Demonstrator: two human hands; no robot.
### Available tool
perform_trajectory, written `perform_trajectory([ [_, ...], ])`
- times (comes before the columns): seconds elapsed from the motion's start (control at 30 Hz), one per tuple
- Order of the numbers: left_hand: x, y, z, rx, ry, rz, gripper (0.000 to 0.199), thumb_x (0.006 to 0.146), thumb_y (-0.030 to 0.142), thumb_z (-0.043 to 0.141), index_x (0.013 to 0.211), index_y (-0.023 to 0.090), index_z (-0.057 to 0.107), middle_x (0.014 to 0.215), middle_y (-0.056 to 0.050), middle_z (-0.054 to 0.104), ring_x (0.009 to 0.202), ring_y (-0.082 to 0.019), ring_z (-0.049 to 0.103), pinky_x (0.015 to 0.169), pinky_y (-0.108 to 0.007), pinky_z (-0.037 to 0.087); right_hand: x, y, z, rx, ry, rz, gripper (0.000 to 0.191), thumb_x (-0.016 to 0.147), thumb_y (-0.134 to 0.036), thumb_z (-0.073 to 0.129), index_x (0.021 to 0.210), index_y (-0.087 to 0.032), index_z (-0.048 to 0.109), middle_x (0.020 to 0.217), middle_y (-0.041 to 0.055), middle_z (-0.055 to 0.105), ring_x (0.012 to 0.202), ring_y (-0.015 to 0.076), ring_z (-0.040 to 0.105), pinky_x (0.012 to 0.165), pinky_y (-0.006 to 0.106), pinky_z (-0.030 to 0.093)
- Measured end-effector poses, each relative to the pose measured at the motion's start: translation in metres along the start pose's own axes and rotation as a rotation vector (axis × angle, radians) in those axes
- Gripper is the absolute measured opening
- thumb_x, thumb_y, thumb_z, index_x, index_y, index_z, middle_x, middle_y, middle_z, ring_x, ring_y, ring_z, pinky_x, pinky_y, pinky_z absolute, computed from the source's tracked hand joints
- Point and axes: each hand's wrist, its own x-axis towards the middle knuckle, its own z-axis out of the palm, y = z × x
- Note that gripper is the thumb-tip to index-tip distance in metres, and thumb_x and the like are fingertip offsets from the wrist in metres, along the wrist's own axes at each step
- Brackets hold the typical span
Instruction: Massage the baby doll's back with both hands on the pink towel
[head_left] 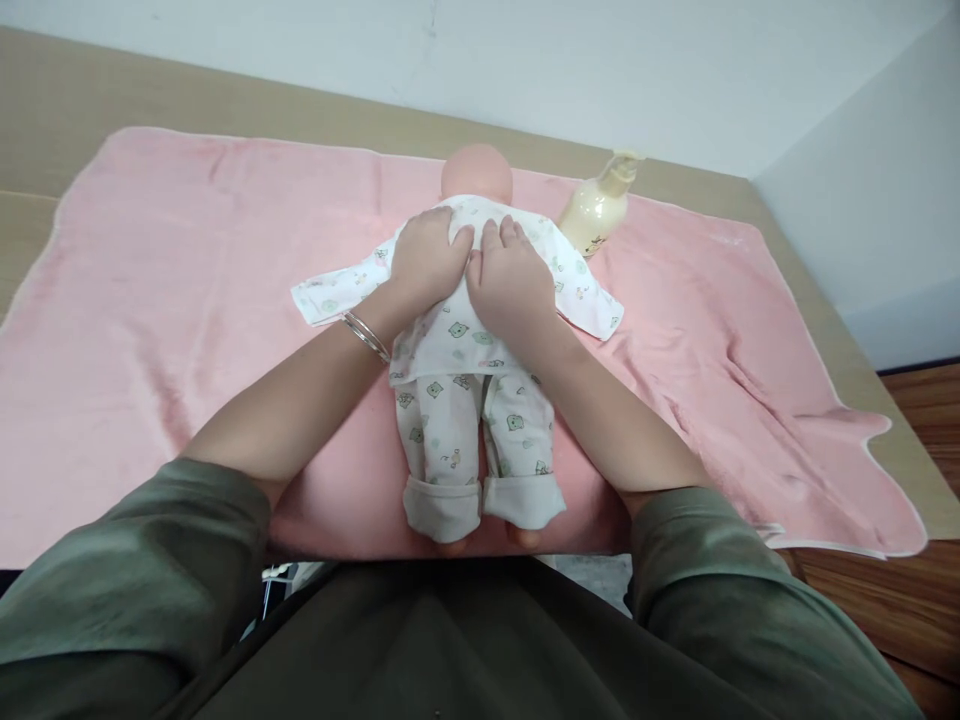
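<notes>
A person's left hand (pixel 427 250) and right hand (pixel 511 278) lie flat, fingers extended and grasping nothing, side by side on the upper torso of a baby doll (pixel 477 172) in a printed top (pixel 465 352) and cuffed trousers (pixel 450 425). The doll stretches straight away from the wearer on a pink blanket (pixel 225 260), head at the far end and feet near the close edge, with neither hand clearly nearer. A cream pump bottle (pixel 595 212) stands beyond the right hand, beside the doll's shoulder, with nothing between palms and top.
</notes>
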Motion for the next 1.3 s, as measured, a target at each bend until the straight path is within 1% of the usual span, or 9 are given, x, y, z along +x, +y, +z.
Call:
perform_trajectory([
  [0.17, 0.001, -0.008, 0.0, -0.01, 0.039, 0.024, 0.025, 0.102, 0.032, 0.045, 0.091, 0.02, 0.065, 0.105, -0.014, 0.075, 0.111, -0.031, 0.07, 0.108, -0.046, 0.052, 0.002, -0.004, -0.002, -0.022, -0.074, -0.048, 0.062, 0.101, -0.019, 0.042, 0.16, 0.002, 0.042, 0.172, 0.0215, 0.035, 0.165, 0.0379, 0.026, 0.14, 0.055, 0.021],
  [0.27, -0.003, -0.009, 0.003, -0.029, 0.098, 0.074, 0.025, 0.099, 0.025, 0.042, 0.091, 0.021, 0.065, 0.102, -0.012, 0.075, 0.104, -0.029, 0.07, 0.104, -0.045, 0.053, 0.019, 0.019, -0.002, 0.071, -0.156, -0.126, 0.06, 0.103, -0.023, 0.041, 0.162, -0.013, 0.043, 0.176, 0.0082, 0.031, 0.168, 0.03, 0.02, 0.141, 0.054, 0.014],
  [0.33, -0.005, -0.008, 0.006, -0.015, 0.106, 0.098, 0.025, 0.098, 0.024, 0.043, 0.095, 0.021, 0.067, 0.105, -0.013, 0.075, 0.106, -0.03, 0.069, 0.106, -0.047, 0.053, 0.031, 0.037, 0.0, 0.143, -0.151, -0.118, 0.058, 0.106, -0.029, 0.038, 0.163, -0.018, 0.042, 0.177, 0.0039, 0.03, 0.168, 0.0262, 0.02, 0.141, 0.053, 0.014],
  [0.47, -0.006, -0.009, 0.009, -0.003, 0.109, 0.122, 0.03, 0.098, 0.025, 0.043, 0.109, 0.021, 0.07, 0.114, -0.013, 0.076, 0.115, -0.031, 0.067, 0.112, -0.048, 0.05, 0.041, 0.055, 0.005, 0.18, -0.095, -0.049, 0.063, 0.106, -0.038, 0.038, 0.164, -0.013, 0.038, 0.176, 0.0093, 0.029, 0.167, 0.0273, 0.024, 0.14, 0.053, 0.016],
  [0.63, -0.007, -0.011, 0.01, -0.015, 0.145, 0.151, 0.037, 0.097, 0.021, 0.041, 0.121, 0.018, 0.069, 0.127, -0.012, 0.075, 0.122, -0.028, 0.067, 0.114, -0.045, 0.052, 0.037, 0.049, 0.003, 0.15, -0.112, -0.062, 0.065, 0.106, -0.038, 0.036, 0.164, -0.009, 0.038, 0.177, 0.012, 0.028, 0.167, 0.0281, 0.023, 0.14, 0.053, 0.016],
  [0.87, -0.012, -0.014, 0.01, -0.121, 0.178, 0.177, 0.038, 0.098, 0.019, 0.04, 0.122, 0.022, 0.069, 0.131, -0.008, 0.076, 0.126, -0.024, 0.068, 0.117, -0.041, 0.052, 0.038, 0.052, 0.004, 0.167, -0.092, -0.073, 0.063, 0.105, -0.038, 0.037, 0.162, -0.012, 0.041, 0.175, 0.0113, 0.032, 0.166, 0.0279, 0.026, 0.139, 0.053, 0.019],
  [1.0, -0.014, -0.012, 0.008, -0.158, 0.155, 0.132, 0.038, 0.095, 0.02, 0.043, 0.124, 0.022, 0.069, 0.131, -0.008, 0.075, 0.126, -0.025, 0.067, 0.118, -0.042, 0.052, 0.037, 0.052, 0.006, 0.19, -0.065, -0.07, 0.064, 0.103, -0.037, 0.041, 0.16, -0.01, 0.044, 0.173, 0.0131, 0.036, 0.165, 0.0287, 0.031, 0.139, 0.052, 0.023],
  [1.17, -0.01, -0.01, 0.007, -0.126, 0.126, -0.015, 0.036, 0.095, 0.028, 0.05, 0.128, 0.022, 0.064, 0.135, -0.012, 0.07, 0.136, -0.032, 0.061, 0.126, -0.051, 0.044, 0.032, 0.049, 0.007, 0.213, 0.04, -0.021, 0.055, 0.101, -0.035, 0.043, 0.147, -0.009, 0.059, 0.163, 0.0158, 0.052, 0.156, 0.0294, 0.047, 0.133, 0.051, 0.038],
  [1.3, -0.015, -0.003, 0.009, -0.072, 0.103, -0.011, 0.034, 0.1, 0.034, 0.046, 0.126, 0.021, 0.065, 0.136, -0.015, 0.069, 0.141, -0.035, 0.057, 0.13, -0.054, 0.038, 0.033, 0.05, 0.003, 0.215, 0.009, 0.006, 0.055, 0.099, -0.032, 0.045, 0.147, -0.007, 0.058, 0.162, 0.0164, 0.052, 0.156, 0.0291, 0.046, 0.134, 0.049, 0.037],
])
